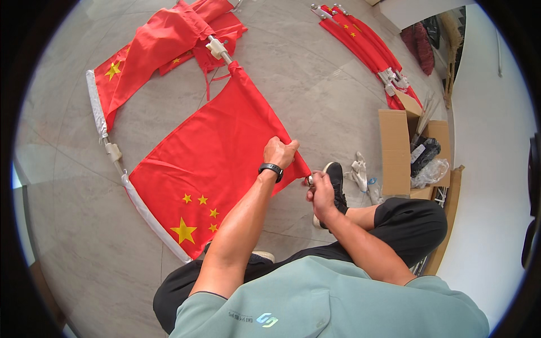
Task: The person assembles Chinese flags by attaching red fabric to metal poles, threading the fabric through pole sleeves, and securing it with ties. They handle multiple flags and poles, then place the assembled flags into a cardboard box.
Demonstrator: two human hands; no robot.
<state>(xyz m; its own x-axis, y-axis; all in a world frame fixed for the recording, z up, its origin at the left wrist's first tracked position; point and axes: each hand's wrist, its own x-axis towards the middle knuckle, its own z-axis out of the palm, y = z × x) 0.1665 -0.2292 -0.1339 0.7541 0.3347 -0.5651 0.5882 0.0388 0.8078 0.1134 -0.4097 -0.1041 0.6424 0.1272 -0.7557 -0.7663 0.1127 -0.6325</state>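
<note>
A red flag with yellow stars (219, 139) lies spread in front of me, between two poles. Along its right edge a red sleeve wraps one pole, and my left hand (281, 153) grips that sleeve near its lower end. The fingers of my right hand (323, 195), slightly blurred, close around a shiny metal ball finial (310, 181) at the pole's tip. Farther up this pole sits a white plastic bracket (217, 48). The flag's left edge has a white sleeve (154, 219) on a second pole, which carries another white bracket (113, 152).
More red flags (169, 34) are heaped at the upper left. Several rolled flags on poles (359, 38) lie at the upper right. By my right foot are white gloves (359, 171) and an open cardboard box (394, 152) holding plastic bags (431, 173). A white wall (490, 139) borders the right.
</note>
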